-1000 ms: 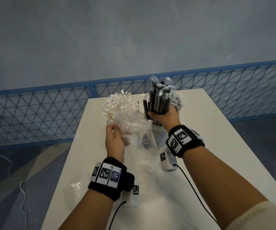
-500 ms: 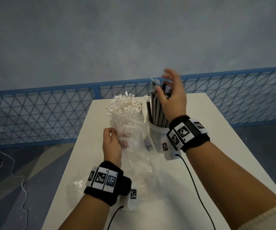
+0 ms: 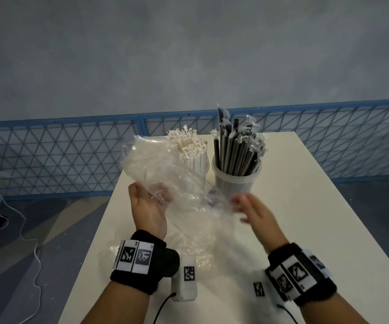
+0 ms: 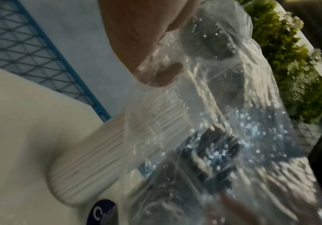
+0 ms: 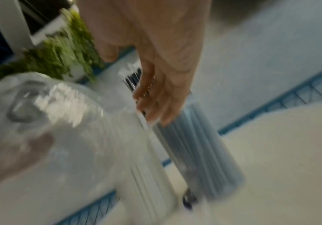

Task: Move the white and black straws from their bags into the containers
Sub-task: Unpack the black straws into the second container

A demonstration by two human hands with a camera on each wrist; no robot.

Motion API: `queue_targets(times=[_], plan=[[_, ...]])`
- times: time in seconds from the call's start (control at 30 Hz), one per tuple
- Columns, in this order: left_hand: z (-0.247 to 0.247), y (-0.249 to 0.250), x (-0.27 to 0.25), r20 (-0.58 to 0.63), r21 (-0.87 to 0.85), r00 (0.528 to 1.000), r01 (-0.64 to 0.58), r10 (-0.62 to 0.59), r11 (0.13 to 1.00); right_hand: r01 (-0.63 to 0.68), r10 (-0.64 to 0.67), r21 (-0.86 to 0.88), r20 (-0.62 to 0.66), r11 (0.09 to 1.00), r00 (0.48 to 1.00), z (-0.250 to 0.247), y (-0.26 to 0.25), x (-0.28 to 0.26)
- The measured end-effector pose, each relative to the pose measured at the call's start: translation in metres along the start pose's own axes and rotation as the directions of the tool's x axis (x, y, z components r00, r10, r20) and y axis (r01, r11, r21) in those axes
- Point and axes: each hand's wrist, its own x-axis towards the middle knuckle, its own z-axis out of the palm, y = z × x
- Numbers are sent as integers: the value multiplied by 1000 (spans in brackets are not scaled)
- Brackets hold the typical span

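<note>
White straws (image 3: 190, 150) stand upright in a clear container (image 3: 204, 170) at the back of the white table (image 3: 305, 230). Beside them on the right, black straws (image 3: 237, 153) fill a second clear container (image 3: 235, 181). My left hand (image 3: 150, 206) pinches an emptied clear plastic bag (image 3: 156, 167) and holds it up in front of the white straws; in the left wrist view the bag (image 4: 223, 121) drapes over the white straws' container (image 4: 90, 159). My right hand (image 3: 254, 209), blurred by motion, hovers with relaxed fingers just below the black straws' container, holding nothing. In the right wrist view its fingers (image 5: 156, 99) hang before that container (image 5: 200, 152).
More crumpled clear plastic (image 3: 200, 242) lies on the table between my wrists. A blue mesh fence (image 3: 60, 157) runs behind the table. White cables (image 3: 13, 230) trail on the floor at the left. Green plants (image 4: 290, 60) show in the left wrist view.
My right hand let go of the black straws and dropped down toward me, below their container. My left hand lifted the clear bag higher in front of the white straws.
</note>
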Motion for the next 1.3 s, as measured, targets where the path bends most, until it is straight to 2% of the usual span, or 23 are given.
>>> queue_targets(times=[0.03, 0.1, 0.2, 0.27, 0.33, 0.4, 0.43, 0.47, 0.5, 0.53, 0.57, 0.6, 0.63, 0.67, 0.73, 0.8, 0.9, 0.93, 0.97, 1.07, 1.1, 1.2, 1.3], plan=[[0, 0, -1, -18, 2, 1000, -16, 16, 1000, -146, 141, 33, 119, 989, 983, 5, 10, -7], [-2, -5, -2, -32, -10, 999, -33, 33, 999, -355, 304, 147, 283, 923, 910, 15, 23, -16], [-5, -12, -8, 1, -31, 1000, -6, 6, 1000, -530, 423, 410, 327, 742, 845, 26, 28, -18], [-4, -13, -14, 2, -72, 998, 58, -58, 996, -573, 456, 489, 348, 657, 819, 30, 29, -18], [-4, -14, -18, -31, -61, 996, 86, -88, 994, -547, 431, 492, 337, 677, 837, 32, 30, -18], [-8, -17, -18, -116, 94, 993, -7, 18, 996, -480, 407, 499, 255, 722, 877, 31, 34, -16], [-14, -17, -17, -163, 225, 976, -107, 146, 968, -448, 401, 488, 204, 749, 893, 28, 35, -14], [-20, -16, -17, -181, 379, 932, -229, 314, 897, -419, 395, 459, 153, 783, 906, 23, 37, -13], [-28, -13, -18, -123, 530, 869, -351, 479, 772, -395, 385, 415, 112, 820, 916, 19, 38, -12], [-35, -10, -18, 27, 638, 813, -462, 582, 616, -373, 369, 369, 85, 851, 926, 14, 39, -11], [-40, -5, -19, 209, 712, 771, -541, 601, 447, -355, 350, 328, 76, 876, 934, 10, 39, -12], [-43, 0, -21, 360, 750, 754, -584, 550, 309, -341, 334, 294, 77, 893, 939, 7, 40, -13], [-45, 4, -23, 454, 776, 761, -593, 463, 215, -331, 320, 267, 85, 905, 944, 6, 41, -14], [-48, 5, -23, 491, 795, 787, -580, 373, 177, -324, 310, 245, 96, 914, 946, 6, 41, -15], [-49, 8, -23, 489, 815, 827, -547, 277, 193, -318, 298, 216, 118, 923, 947, 8, 41, -15], [-52, 6, -21, 488, 821, 830, -542, 269, 182, -325, 302, 217, 133, 920, 944, 12, 41, -16], [-58, 2, -21, 516, 828, 777, -560, 362, 23, -326, 307, 261, 111, 909, 945, 16, 40, -16], [-60, 1, -22, 498, 843, 774, -538, 392, -8, -321, 306, 284, 99, 903, 947, 16, 40, -16], [-61, 1, -22, 460, 864, 796, -503, 393, 9, -315, 303, 307, 86, 898, 949, 17, 40, -15], [-64, -3, -23, 378, 888, 884, -430, 276, 161, -301, 303, 338, 48, 892, 952, 18, 43, -15], [-66, -5, -23, 384, 886, 888, -431, 254, 168, -295, 301, 340, 37, 893, 953, 19, 44, -15], [-69, -7, -22, 423, 883, 862, -461, 280, 84, -263, 285, 331, -17, 906, 958, 20, 46, -14], [-75, -2, -14, 316, 930, 903, -355, 293, 93, -245, 286, 263, -132, 933, 949, 16, 52, -14]])
